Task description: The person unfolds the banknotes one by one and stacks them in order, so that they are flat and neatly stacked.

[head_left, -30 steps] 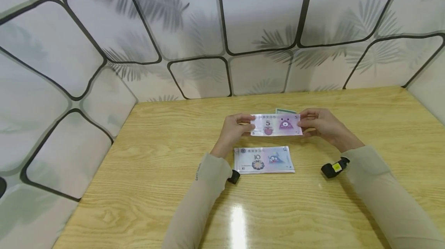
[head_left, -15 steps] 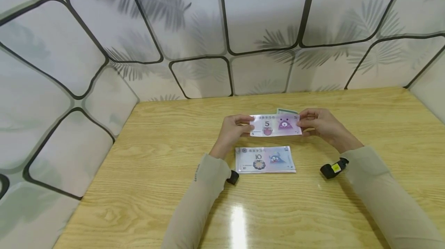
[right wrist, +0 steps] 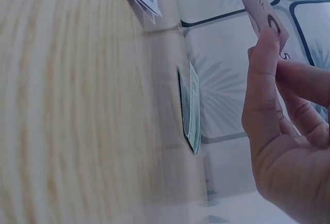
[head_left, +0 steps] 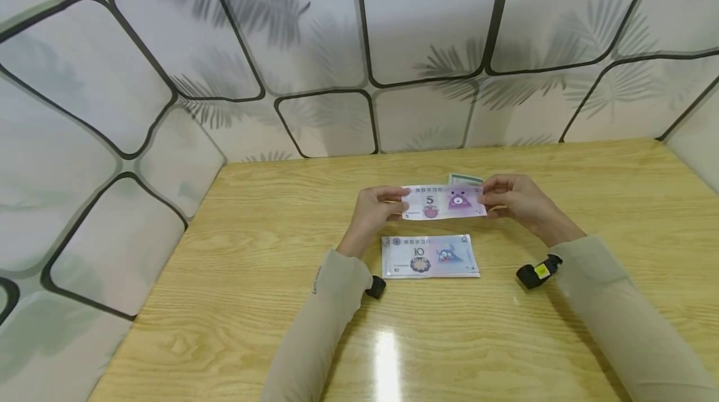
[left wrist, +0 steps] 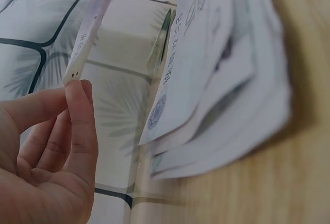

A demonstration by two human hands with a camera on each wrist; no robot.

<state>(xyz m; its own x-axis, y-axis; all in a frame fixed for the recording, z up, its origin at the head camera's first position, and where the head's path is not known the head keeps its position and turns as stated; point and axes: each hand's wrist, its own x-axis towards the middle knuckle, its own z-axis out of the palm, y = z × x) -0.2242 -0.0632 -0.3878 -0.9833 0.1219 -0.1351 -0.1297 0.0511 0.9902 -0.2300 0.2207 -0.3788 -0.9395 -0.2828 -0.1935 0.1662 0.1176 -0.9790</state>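
Note:
A purple play banknote (head_left: 444,203) marked 5 is stretched between both hands, above the table. My left hand (head_left: 372,211) pinches its left end between thumb and fingers, as the left wrist view also shows. At the other end, my right hand (head_left: 523,207) pinches the note's right edge. Below it on the table lies a stack of bluish play banknotes (head_left: 430,257) marked 10; its layered, slightly lifted ends show in the left wrist view. Partly hidden behind the purple note is a green banknote (head_left: 465,179), which looks folded or doubled in the right wrist view (right wrist: 191,110).
The wooden table (head_left: 253,264) reaches back to a wall (head_left: 314,34) patterned with dark outlines and leaves. Black wrist cameras (head_left: 535,272) hang at both cuffs. A bright light reflection lies on the table near the front.
The purple banknote and both hands have shifted very slightly left relative to the stack. Both grips stay the same, and the head view has drifted a little.

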